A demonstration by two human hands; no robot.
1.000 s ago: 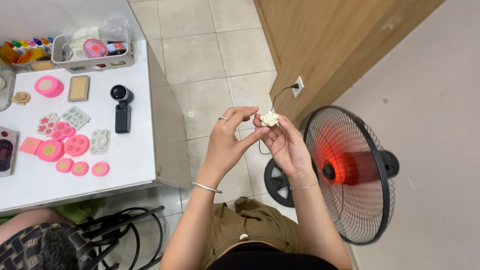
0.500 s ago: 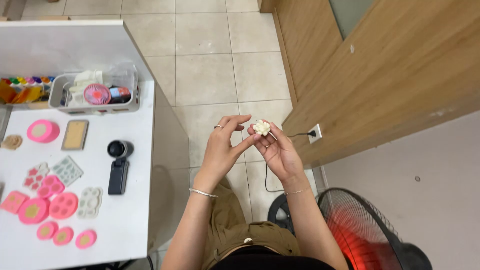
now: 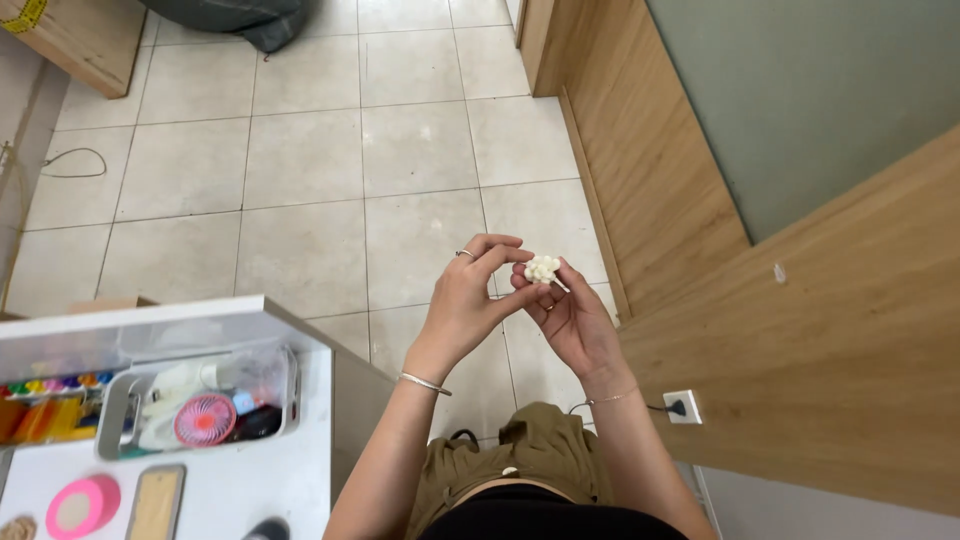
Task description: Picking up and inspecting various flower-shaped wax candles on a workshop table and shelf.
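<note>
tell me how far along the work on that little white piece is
Done: the small white flower-shaped piece is out of any mould and formed with petals. In hand: the left hand pinches it at the fingertips while the right hand supports it from below, over the tiled floor. Left: hard to judge; it is not set down on the white table.

We look down on a pale tiled floor [image 3: 300, 170]. At right, we see wood-panelled wall [image 3: 850, 350] holding a white socket [image 3: 682, 406]; a white table [image 3: 260, 480] fills our lower left.
</note>
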